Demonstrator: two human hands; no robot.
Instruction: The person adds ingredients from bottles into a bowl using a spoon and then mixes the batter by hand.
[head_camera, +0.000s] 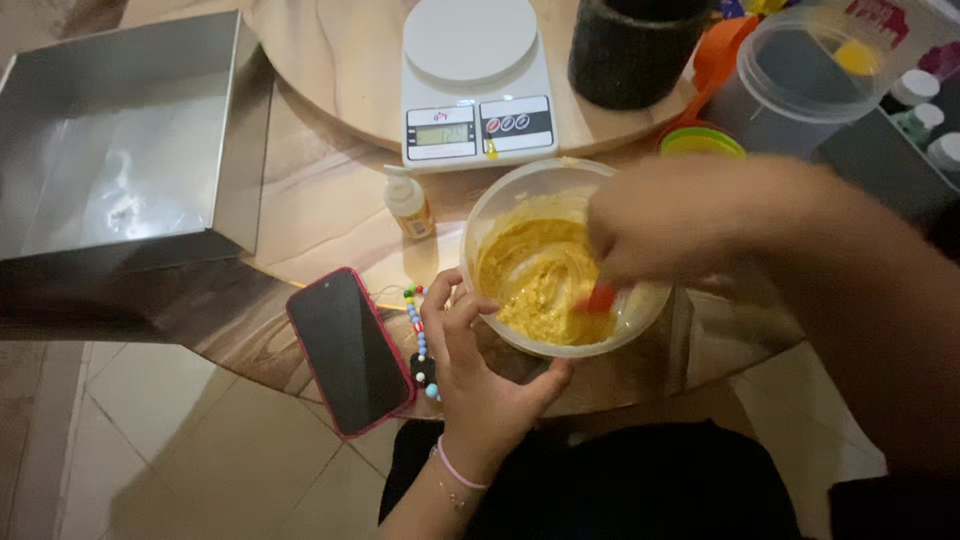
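My round wooden table (330, 215) carries a clear plastic bowl (520, 195) of yellow batter at its near edge, a phone (350, 350) in a red case with a beaded strap (417, 325) beside it, a small bottle (408, 205), and a square steel pan (120, 140). A raised round board (345, 60) on it bears a white kitchen scale (475, 80) and a dark jar (630, 50).
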